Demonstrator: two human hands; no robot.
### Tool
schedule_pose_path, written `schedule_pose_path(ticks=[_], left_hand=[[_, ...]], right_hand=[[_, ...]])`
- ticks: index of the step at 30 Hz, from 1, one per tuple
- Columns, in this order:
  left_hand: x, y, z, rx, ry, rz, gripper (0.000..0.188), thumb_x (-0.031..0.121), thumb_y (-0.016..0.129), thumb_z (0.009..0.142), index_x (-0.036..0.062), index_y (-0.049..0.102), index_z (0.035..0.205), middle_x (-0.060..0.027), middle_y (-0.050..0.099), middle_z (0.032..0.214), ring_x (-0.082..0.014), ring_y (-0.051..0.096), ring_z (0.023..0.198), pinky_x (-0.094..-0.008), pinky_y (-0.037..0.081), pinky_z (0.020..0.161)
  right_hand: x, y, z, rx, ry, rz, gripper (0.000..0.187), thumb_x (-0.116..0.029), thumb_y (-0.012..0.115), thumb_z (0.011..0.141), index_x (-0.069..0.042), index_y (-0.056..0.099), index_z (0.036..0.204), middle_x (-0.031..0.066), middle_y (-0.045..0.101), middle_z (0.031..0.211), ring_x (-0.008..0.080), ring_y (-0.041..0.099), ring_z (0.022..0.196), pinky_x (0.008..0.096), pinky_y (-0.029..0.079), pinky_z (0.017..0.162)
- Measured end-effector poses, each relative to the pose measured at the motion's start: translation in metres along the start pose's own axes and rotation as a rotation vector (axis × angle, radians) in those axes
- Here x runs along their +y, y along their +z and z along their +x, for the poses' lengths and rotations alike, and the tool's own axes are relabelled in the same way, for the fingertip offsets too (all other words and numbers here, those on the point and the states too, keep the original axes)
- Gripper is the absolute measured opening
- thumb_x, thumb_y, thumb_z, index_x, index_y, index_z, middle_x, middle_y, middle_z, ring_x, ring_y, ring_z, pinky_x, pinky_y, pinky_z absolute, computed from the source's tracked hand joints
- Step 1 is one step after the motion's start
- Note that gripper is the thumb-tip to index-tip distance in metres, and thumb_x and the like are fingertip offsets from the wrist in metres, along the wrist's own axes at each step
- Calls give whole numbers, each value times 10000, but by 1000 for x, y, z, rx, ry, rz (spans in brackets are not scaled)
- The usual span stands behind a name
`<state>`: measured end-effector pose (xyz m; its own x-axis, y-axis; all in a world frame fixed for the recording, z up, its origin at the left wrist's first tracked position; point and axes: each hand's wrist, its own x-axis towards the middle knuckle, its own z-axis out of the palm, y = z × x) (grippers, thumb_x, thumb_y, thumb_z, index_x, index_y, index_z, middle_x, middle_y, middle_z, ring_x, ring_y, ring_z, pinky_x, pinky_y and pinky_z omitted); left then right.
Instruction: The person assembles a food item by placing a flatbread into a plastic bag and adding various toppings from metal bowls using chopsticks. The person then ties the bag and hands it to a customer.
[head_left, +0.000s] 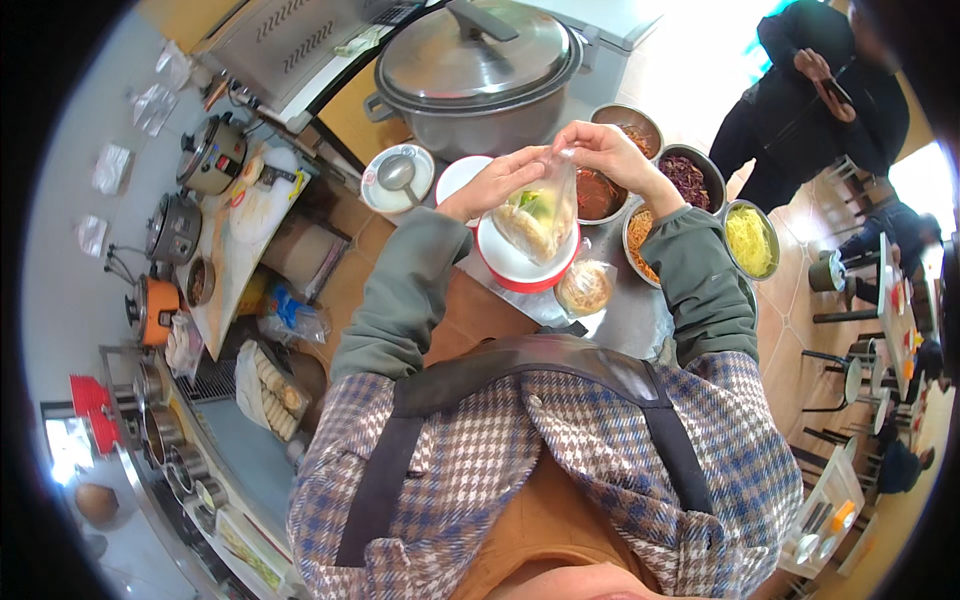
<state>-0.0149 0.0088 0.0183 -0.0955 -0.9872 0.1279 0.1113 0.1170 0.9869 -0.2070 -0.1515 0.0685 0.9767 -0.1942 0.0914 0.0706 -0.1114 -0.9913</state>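
Both my hands are closed on the upper part of a clear plastic bag (544, 215) with a pale filled bun and green leaf inside. My left hand (496, 184) grips its left side near the mouth. At the top edge my right hand (612, 158) pinches the plastic. The bag hangs over a white bowl with a red outside (512, 268), and whether it touches the bowl I cannot tell. Just right of that bowl lies a second bagged round bread (586, 288). Behind my left hand a white bowl (462, 178) is partly hidden.
A large lidded metal pot (478, 95) stands at the back. Left of the bowls, a ladle (398, 176) rests on a white plate (378, 196). Metal bowls of shredded purple cabbage (688, 180), yellow shreds (748, 240) and other fillings crowd the right. A person (815, 95) stands beyond.
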Motion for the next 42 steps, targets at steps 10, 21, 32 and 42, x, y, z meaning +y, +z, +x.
schedule_pose_path(ticks=[10, 21, 32, 42], left_hand=[[-17, 17, 46, 57, -45, 232, 261, 152, 472, 1037, 6, 636, 1180, -8, 592, 858, -100, 585, 796, -257, 495, 733], [5, -17, 65, -493, -538, -182, 319, 319, 544, 1053, 13, 622, 1006, 68, 406, 713, -31, 334, 572, -207, 261, 498], [-13, -34, 83, -581, -588, -357, 181, 110, 652, 965, 12, 694, 1112, -24, 694, 922, -78, 633, 821, -245, 524, 716], [-4, -25, 61, -190, 1046, 845, 225, 5, 735, 706, 56, 598, 878, -69, 612, 853, -276, 626, 786, -374, 531, 682]], right_hand=[[-36, 17, -8, 220, -151, -570, 158, -49, 680, 784, -21, 737, 928, 96, 713, 800, 182, 674, 740, 319, 536, 734], [9, 10, -3, 545, 135, -134, 218, -50, 711, 827, 27, 717, 1031, 36, 702, 872, 95, 653, 801, 270, 537, 721], [0, 124, -18, 916, -201, -1259, 157, -158, 773, 804, -76, 661, 878, 52, 639, 863, 236, 634, 849, 358, 541, 705], [22, 111, -17, 878, 57, -999, 288, -48, 675, 865, -36, 612, 1145, 178, 622, 961, 328, 635, 922, 404, 527, 806]])
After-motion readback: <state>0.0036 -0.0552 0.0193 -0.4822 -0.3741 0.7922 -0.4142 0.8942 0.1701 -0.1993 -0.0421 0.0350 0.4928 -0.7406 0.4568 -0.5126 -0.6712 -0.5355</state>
